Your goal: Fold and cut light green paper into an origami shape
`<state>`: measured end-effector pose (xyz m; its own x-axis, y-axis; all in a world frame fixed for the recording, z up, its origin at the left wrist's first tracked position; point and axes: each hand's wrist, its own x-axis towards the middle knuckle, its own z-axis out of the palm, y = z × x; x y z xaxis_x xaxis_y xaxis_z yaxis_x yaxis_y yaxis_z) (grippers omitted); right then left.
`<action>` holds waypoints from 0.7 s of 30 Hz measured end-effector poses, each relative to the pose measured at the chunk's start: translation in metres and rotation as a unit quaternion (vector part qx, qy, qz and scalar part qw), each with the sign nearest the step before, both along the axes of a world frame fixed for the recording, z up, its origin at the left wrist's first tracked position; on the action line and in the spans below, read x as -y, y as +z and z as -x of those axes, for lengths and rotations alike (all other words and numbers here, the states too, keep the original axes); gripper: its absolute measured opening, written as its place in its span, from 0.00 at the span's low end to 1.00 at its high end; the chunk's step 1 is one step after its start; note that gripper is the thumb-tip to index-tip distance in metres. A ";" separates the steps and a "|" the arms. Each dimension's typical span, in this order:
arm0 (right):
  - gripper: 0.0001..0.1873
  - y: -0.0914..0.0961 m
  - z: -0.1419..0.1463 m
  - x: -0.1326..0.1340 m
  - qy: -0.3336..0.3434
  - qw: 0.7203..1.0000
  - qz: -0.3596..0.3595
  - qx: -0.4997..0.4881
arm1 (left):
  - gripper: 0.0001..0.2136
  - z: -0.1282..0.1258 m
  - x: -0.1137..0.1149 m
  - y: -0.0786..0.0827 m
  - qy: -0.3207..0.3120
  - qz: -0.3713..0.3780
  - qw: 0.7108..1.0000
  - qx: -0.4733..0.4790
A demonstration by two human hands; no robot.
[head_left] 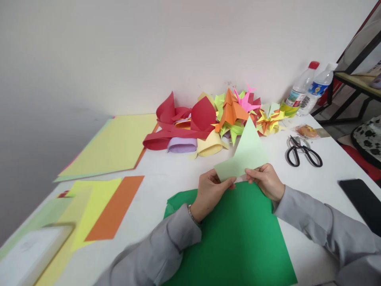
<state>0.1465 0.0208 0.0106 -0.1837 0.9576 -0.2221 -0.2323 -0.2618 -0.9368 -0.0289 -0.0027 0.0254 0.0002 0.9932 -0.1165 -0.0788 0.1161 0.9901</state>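
Between my two hands is a folded sheet of pale green paper, held up off the table with a pointed tip at the top. My left hand pinches its lower left edge, thumb in front and fingers behind. On the lower right edge, my right hand grips the same paper between thumb and fingers. Beneath both hands lies a large green sheet, its upper left corner crumpled. Folded paper shapes stand just behind, among them an orange paper plane and a pink paper star.
Black-handled scissors, a phone-like black slab and two plastic bottles are on the right. Yellow sheets, an orange strip and a white box lie left. Red paper bands rest near the wall.
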 end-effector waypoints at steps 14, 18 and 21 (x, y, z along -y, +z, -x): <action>0.17 0.003 0.001 -0.001 -0.028 0.999 0.024 -0.024 | 0.14 0.001 -0.002 0.000 0.054 0.020 0.998 0.040; 0.17 0.002 0.001 -0.001 -0.031 0.998 0.024 -0.039 | 0.13 0.001 -0.002 0.001 0.050 0.026 0.998 0.037; 0.17 0.003 0.001 -0.001 -0.038 0.997 0.023 -0.058 | 0.15 0.001 -0.003 0.000 0.045 0.032 0.997 0.054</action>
<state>0.1453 0.0222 0.0140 -0.1372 0.9590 -0.2479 -0.3598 -0.2814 -0.8896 -0.0303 -0.0001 0.0249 -0.0716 0.9803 -0.1839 -0.1979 0.1667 0.9659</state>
